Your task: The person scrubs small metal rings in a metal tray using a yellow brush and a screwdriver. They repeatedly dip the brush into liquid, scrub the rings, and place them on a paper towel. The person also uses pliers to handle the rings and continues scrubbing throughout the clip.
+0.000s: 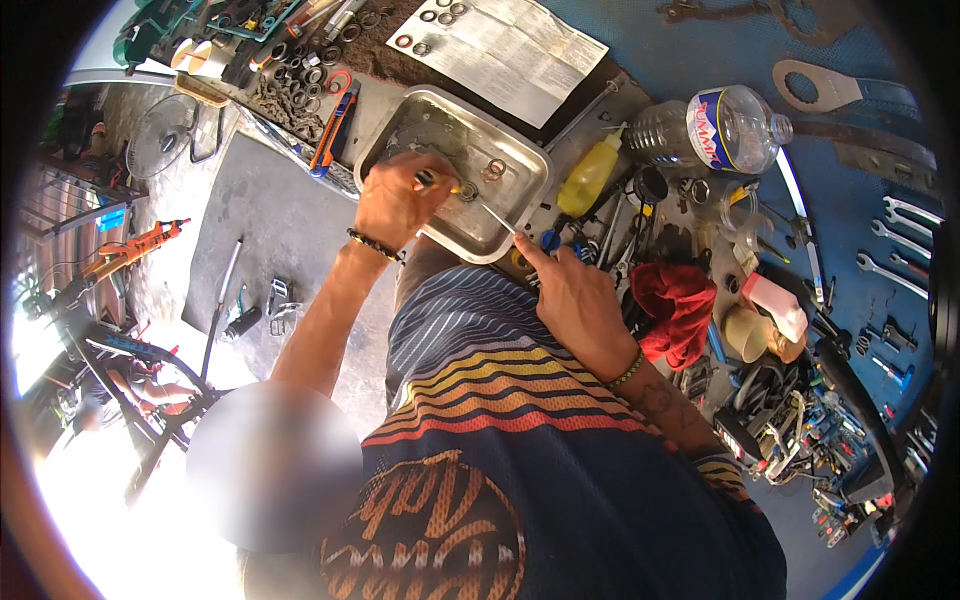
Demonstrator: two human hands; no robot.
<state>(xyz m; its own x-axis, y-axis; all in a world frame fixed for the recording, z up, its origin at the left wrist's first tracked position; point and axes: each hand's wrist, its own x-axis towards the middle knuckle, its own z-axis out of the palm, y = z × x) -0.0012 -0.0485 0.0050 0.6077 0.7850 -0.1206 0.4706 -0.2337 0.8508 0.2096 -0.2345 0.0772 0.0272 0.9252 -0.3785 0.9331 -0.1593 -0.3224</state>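
Over the metal tray [408, 100], my left hand [395, 200] is closed, its fingertips pinching a small round bearing-like ring [468, 191]. A dark piece with a yellow edge shows by those fingers; I cannot make out what it is. My right hand [580, 295] grips a thin metal pick [497, 216], index finger stretched along it. The pick's tip is close to the ring; whether it touches is unclear. The pick's handle is hidden in my palm. A couple of reddish-brown rings [494, 170] lie on the tray's floor.
Right of the tray are a yellow squeeze bottle [590, 175], a clear plastic jug [735, 128] and a red rag [672, 312]. An orange-blue utility knife [335, 130] lies to its left. Behind are a printed sheet [500, 55] and several loose rings [310, 75]. Wrenches [895, 270] hang at right.
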